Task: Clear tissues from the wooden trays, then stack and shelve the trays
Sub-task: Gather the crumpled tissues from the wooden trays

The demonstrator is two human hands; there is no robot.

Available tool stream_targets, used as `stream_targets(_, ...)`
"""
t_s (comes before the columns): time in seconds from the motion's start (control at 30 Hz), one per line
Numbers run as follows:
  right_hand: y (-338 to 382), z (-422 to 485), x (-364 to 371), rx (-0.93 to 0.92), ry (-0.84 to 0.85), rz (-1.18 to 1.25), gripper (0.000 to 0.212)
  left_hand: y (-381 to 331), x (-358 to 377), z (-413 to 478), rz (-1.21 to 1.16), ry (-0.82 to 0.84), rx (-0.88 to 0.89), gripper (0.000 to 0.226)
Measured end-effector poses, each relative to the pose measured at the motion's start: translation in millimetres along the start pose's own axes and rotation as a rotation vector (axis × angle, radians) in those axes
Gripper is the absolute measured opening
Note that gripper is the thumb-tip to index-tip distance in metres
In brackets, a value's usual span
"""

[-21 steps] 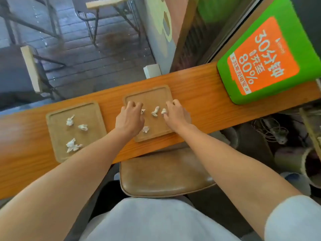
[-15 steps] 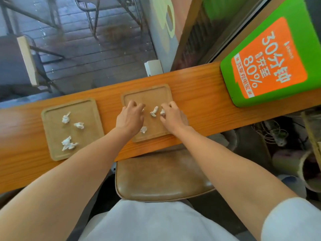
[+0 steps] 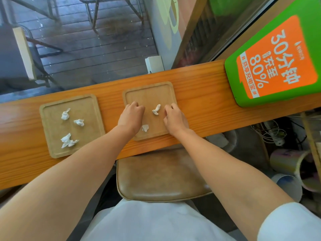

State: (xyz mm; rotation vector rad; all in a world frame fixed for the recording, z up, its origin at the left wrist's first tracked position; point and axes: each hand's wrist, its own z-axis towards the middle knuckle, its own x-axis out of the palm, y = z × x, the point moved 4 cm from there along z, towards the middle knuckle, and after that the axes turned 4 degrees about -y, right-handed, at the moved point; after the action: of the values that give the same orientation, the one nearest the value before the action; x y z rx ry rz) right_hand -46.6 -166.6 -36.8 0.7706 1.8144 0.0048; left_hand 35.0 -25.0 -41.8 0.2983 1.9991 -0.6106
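both hands, left (image 3: 131, 117) and right (image 3: 175, 120), reach forward, fingers curled.

2 square wooden trays (image 3: 52, 148) (image 3: 149, 89) lie side by side, holding 3 and 2 crumpled white tissues (image 3: 65, 115) (image 3: 156, 109).

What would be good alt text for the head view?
Both hands, left hand and right hand, curl over the middle wooden tray holding tissue scraps. A second tray with tissue wads sits further left on the counter.

It looks like a café. A long wooden counter (image 3: 199, 94) runs along a window, with serving trays (image 3: 52, 148), a stool (image 3: 161, 178), a green charging advert (image 3: 278, 63), and outdoor chairs (image 3: 24, 53).
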Motion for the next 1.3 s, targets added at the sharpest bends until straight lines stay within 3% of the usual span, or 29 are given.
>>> stream_targets(0.5,8.2,-0.5,-5.6,0.026,0.202,0.008,0.011,6.5,-4.8,-24.3,-0.139,0.060,-0.174,0.043)
stream_targets(0.73,14.6,1.4,-4.4,0.031,0.214,0.017,0.013,3.6,-0.7,-36.8,-0.174,0.125,-0.136,0.033)
stream_targets(0.93,20.1,6.5,-2.5,-0.011,0.187,0.000,0.004,-0.3,1.8,-40.7,-0.189,0.079,-0.155,0.014)
stream_targets(1.1,19.6,15.3,-4.8,-0.030,0.089,-0.004,0.028,-1.6,14.3,-40.7,-0.151,0.100,-0.166,0.023)
stream_targets(1.3,13.4,25.2,6.7,-0.029,0.141,-0.055,0.039,-7.8,22.3,-38.9,-0.107,0.087,-0.140,0.030)
